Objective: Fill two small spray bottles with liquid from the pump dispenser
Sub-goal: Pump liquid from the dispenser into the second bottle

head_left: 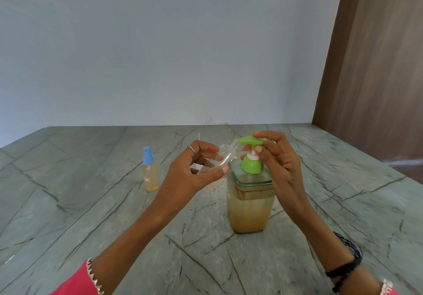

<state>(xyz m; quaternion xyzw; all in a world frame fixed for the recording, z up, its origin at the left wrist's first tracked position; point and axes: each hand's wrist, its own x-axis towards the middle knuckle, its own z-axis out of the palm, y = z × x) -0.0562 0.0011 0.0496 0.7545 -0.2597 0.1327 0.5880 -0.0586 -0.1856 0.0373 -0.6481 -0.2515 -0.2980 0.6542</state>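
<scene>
A square clear pump dispenser (250, 205) with amber liquid and a green pump head (250, 142) stands at the middle of the counter. My left hand (194, 171) grips an uncapped clear spray bottle (223, 157), tilted with its mouth up against the green nozzle; a little liquid lies at its bottom. My right hand (278, 159) rests on the pump head, fingers on top and thumb beneath. A second small spray bottle (150, 173) with a blue cap and amber liquid stands upright to the left.
The grey veined stone counter (91, 203) runs back to a pale wall. A thin white tube (199, 137) pokes up behind my left hand. A brown wooden panel (377, 65) borders the counter at the right.
</scene>
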